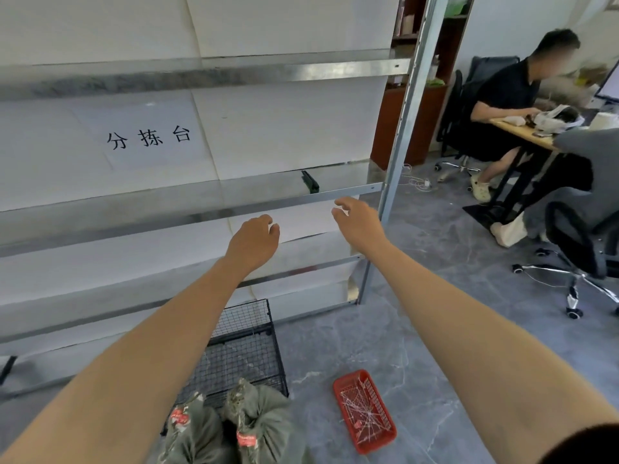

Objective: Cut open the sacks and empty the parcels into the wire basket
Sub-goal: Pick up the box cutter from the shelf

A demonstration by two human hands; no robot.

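Note:
Two grey-green sacks, a left sack (192, 430) and a right sack (264, 420), stand tied shut with red tags on the floor at the bottom of the view. Behind them sits the black wire basket (244, 349), low on the floor against the shelving. A dark cutter (310, 181) lies on the metal shelf (187, 199). My left hand (254, 241) and my right hand (356, 222) are both stretched forward at shelf height, fingers loosely curled, holding nothing. My right hand is just below and right of the cutter.
A red plastic tray (365, 410) with thin white strips lies on the grey floor right of the sacks. The shelving's upright post (398, 155) stands by my right hand. A seated person (509, 112) works at a desk (522, 133) far right, with office chairs (582, 236) nearby.

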